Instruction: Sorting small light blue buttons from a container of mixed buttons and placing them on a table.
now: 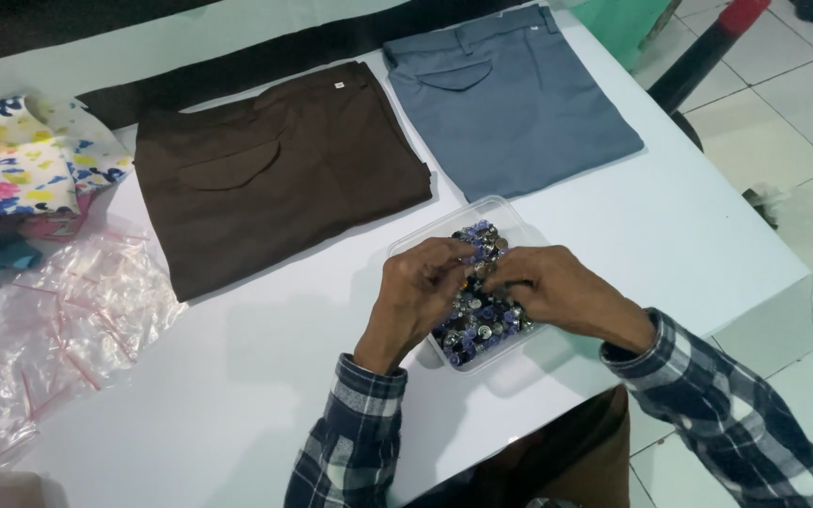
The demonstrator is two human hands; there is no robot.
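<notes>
hands [491,282] meeting, over clear tub [510,214], buttons [478,325] beneath

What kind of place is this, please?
Probably a small garment or tailoring workshop: folded brown trousers and grey-blue trousers lie on a white table, both hands pick in a clear tub of buttons, and small plastic bags are piled nearby.

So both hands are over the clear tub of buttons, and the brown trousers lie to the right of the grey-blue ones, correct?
Not quite. In the head view the brown trousers lie to the left of the grey-blue ones. Both the left hand and right hand are over the clear tub of buttons.
</notes>
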